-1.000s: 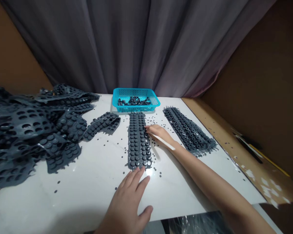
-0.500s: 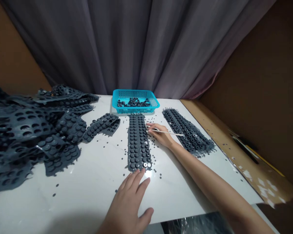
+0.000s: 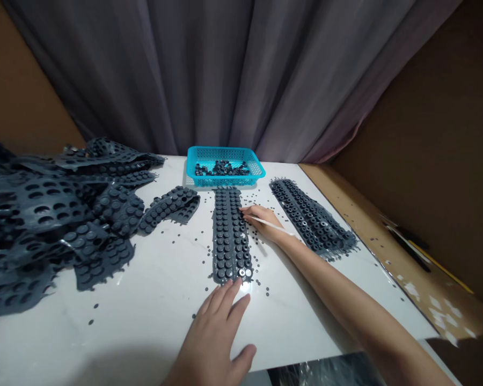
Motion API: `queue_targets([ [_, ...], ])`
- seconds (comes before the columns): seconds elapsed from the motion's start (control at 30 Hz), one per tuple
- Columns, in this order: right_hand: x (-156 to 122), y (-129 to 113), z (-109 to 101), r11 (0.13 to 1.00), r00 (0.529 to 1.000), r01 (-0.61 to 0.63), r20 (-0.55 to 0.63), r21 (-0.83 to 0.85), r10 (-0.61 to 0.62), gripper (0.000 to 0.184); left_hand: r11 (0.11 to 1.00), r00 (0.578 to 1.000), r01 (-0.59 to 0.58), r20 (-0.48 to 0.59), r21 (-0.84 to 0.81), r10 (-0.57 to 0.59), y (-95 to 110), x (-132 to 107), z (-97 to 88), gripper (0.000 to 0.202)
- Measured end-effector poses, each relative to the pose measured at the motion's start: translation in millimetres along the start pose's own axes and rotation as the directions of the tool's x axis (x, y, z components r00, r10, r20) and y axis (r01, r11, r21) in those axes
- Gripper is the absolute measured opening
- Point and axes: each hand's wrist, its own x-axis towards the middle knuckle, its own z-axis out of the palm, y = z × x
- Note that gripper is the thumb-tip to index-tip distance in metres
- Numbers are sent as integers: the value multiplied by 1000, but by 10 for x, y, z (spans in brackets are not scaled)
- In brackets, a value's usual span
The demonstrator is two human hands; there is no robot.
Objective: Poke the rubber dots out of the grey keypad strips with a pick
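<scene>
A dark grey moulded rubber sheet point(image 3: 222, 236) with rows of round caps lies lengthwise in front of me. My left hand point(image 3: 217, 321) is spread out, its fingertips resting at the sheet's near end. Along the sheet's right edge, my right hand point(image 3: 263, 222) pinches a thin white stick point(image 3: 271, 222). The stick's working tip is hidden by the fingers. Small dark discs point(image 3: 267, 292) lie scattered around the sheet. Another knobbed rubber sheet point(image 3: 309, 220) lies at an angle to the right of my right hand.
A heap of dark rubber sheets point(image 3: 48, 201) covers the left side, with a curled piece point(image 3: 171, 206) beside it. Behind stands a turquoise basket point(image 3: 191, 167) holding small dark parts. Pens point(image 3: 438, 262) and white scraps point(image 3: 443, 311) lie on the brown surface at right. A grey curtain point(image 3: 201, 69) hangs behind.
The white stick has tilted, its rear end now lower and closer to my right wrist. My right hand stays at the sheet's right edge; the view has shifted slightly.
</scene>
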Motion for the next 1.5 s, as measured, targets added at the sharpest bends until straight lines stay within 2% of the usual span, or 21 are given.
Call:
queue_targets([
  [0.1,78,88,-42,999,1000,10,5,-41,-10,12,1000,1000,5,4,-15,-5,2,-1,-14,62],
  [0.23,143,195,-109,997,994,-42,-104,-63,35,13,999,1000,11,20,-39,-11,-13,-2,-1,64],
  [0.33,126,183,-110,998,987,-58,-153,-24,54,14,998,1000,10,30,-55,-8,-26,4,15,65],
  [0.6,98,51,13,989,997,-52,-48,140,59,20,999,1000,11,13,-51,-10,-13,6,0,65],
  [0.9,99,39,-13,993,997,-58,-35,107,62,17,999,1000,-2,-5,-33,2,-11,4,3,65],
  [1.17,173,189,0,999,998,-42,-51,-34,40,10,1000,1000,-3,-13,-20,3,-27,-1,30,67],
  [1.27,233,268,-42,997,992,-57,-113,-55,51,10,999,1000,-1,-9,-35,0,-34,-3,32,67],
  [1.4,248,269,-65,997,978,-82,-196,-17,77,14,998,1000,6,20,-69,-5,-42,-3,12,67],
  [1.5,219,207,-28,997,984,-63,-165,52,71,17,996,999,17,36,-82,-14,-36,1,-2,67],
])
